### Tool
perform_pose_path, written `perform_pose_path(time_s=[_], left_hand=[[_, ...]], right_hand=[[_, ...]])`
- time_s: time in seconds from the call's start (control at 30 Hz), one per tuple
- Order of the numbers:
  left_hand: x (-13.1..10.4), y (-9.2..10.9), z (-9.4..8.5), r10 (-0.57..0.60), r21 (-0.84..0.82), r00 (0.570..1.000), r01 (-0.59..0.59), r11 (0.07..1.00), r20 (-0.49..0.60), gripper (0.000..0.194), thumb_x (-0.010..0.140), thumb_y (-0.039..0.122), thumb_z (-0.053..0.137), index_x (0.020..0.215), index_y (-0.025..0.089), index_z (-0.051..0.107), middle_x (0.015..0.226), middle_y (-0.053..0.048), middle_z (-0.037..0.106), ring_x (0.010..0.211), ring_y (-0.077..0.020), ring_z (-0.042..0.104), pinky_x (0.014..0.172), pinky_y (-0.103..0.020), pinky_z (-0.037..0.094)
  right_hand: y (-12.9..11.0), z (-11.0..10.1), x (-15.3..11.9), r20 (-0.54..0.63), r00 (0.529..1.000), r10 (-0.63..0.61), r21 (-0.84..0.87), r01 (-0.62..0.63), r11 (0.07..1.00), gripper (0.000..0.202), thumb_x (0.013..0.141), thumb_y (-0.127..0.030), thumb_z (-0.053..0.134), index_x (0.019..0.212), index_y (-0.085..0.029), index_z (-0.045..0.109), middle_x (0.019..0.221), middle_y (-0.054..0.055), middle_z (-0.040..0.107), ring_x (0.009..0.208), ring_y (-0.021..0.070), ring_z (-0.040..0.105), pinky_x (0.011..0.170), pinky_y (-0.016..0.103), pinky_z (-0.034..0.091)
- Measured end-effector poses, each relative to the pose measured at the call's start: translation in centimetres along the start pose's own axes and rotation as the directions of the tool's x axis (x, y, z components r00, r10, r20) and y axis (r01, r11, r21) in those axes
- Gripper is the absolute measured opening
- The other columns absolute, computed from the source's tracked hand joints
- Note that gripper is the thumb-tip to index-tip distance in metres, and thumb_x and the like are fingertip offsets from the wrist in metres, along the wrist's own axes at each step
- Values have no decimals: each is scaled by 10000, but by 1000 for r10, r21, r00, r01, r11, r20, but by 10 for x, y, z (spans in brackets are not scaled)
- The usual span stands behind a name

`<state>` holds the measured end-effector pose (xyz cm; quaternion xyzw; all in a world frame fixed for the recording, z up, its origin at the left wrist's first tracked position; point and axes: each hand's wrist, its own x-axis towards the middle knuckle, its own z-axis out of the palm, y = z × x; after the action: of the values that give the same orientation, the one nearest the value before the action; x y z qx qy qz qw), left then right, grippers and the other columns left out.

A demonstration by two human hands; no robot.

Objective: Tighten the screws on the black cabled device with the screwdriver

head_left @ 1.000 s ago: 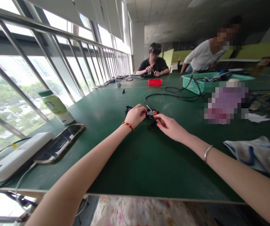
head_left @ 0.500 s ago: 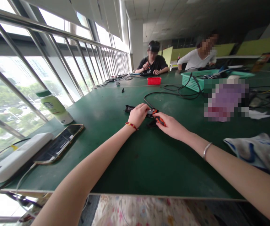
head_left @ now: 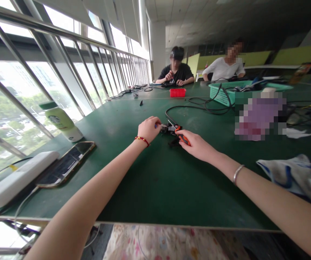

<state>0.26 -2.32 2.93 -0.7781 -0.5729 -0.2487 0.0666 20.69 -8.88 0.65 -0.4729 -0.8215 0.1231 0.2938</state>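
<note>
My left hand [head_left: 148,129], with a red and gold bracelet at the wrist, is closed on the left end of a black corded device [head_left: 167,128]. A small blue spot shows by its fingers, too small to name. Wrapped in my right hand [head_left: 196,143] is the handle of orange-and-black pliers [head_left: 184,139]; their metal end rests at the device, though exact contact cannot be made out. A black cable [head_left: 169,109] curves away behind the device. Just below the pliers a small dark piece [head_left: 173,142] lies on the green table [head_left: 155,187].
Left: a green bottle [head_left: 63,122], a phone [head_left: 68,164] and a white power strip [head_left: 20,178]. Farther back are a red basket [head_left: 177,93] and a teal basket [head_left: 222,94] with cables. A cloth [head_left: 293,173] lies right. Two people sit across the table.
My left hand has moved left, uncovering more of the black device; the black end that stuck out past it is no longer visible. My right hand and the pliers are nearly still.
</note>
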Motion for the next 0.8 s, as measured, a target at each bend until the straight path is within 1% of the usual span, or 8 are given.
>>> perform_pose_path(time_s=[0.03, 0.1, 0.27, 0.37, 0.47, 0.63, 0.73, 0.8], left_hand=[[0, -3, -1, -60, 30, 997, 58, 998, 55, 237, 787, 224, 491, 896, 242, 701, 929, -27, 696, 844, -197, 639, 711, -271, 496], [-1, -7, -1, -94, 82, 985, 83, 993, 143, 233, 764, 247, 507, 875, 241, 712, 928, -30, 703, 847, -214, 645, 720, -289, 506], [-6, 4, 4, 14, 123, 976, -42, 991, 219, 251, 786, 351, 530, 886, 220, 719, 1006, -43, 694, 914, -218, 645, 782, -295, 523], [-7, 15, 4, 44, 188, 968, -92, 978, 245, 211, 797, 218, 514, 882, 198, 707, 1021, -61, 687, 944, -209, 644, 802, -288, 521], [-9, 20, 6, 87, 236, 967, -145, 961, 240, 244, 781, 83, 477, 862, 172, 689, 975, -94, 685, 923, -216, 650, 776, -295, 523], [-10, 13, 11, 198, 177, 963, -230, 957, 181, 220, 738, 52, 505, 829, 184, 656, 931, -83, 665, 864, -218, 644, 673, -280, 513], [-10, 10, 13, 209, 84, 973, -217, 972, 98, 184, 725, 78, 521, 803, 195, 640, 909, -52, 648, 788, -183, 632, 632, -253, 494], [-9, 11, 12, 210, -22, 977, -209, 978, 25, 164, 735, 97, 518, 801, 193, 633, 904, -40, 637, 754, -166, 621, 635, -254, 492]], right_hand=[[0, 0, 0, 5, 1000, 0, -6, 0, 1000, 371, 848, -227, 490, 1217, -201, 517, 1270, 91, 585, 1093, 245, 595, 955, 411, 459], [-1, -2, 0, 14, 1000, 1, -23, -1, 1000, 380, 849, -233, 493, 1227, -200, 517, 1267, 91, 585, 1095, 249, 595, 954, 411, 461], [-1, -3, -1, 22, 1000, -15, -58, 16, 998, 393, 838, -229, 505, 1230, -198, 524, 1264, 100, 586, 1085, 253, 601, 940, 410, 473], [-1, -1, -1, 15, 999, -28, -63, 29, 998, 394, 833, -231, 503, 1226, -203, 522, 1255, 104, 590, 1070, 254, 606, 926, 416, 482], [0, 2, 0, -65, 998, -23, -58, 19, 998, 434, 823, -226, 494, 1254, -182, 488, 1251, 124, 579, 1063, 258, 603, 923, 415, 484], [0, -3, 0, -318, 948, 4, -73, -28, 997, 551, 763, -181, 492, 1310, -170, 428, 1241, 142, 556, 1055, 260, 598, 883, 396, 499], [1, -9, 0, -351, 934, 62, -109, -107, 988, 588, 742, -206, 518, 1322, -161, 435, 1236, 145, 574, 1031, 281, 606, 845, 412, 504], [3, -11, 0, -316, 938, 142, -111, -186, 976, 511, 771, -256, 508, 1271, -147, 501, 1177, 145, 622, 982, 290, 622, 804, 414, 505]])
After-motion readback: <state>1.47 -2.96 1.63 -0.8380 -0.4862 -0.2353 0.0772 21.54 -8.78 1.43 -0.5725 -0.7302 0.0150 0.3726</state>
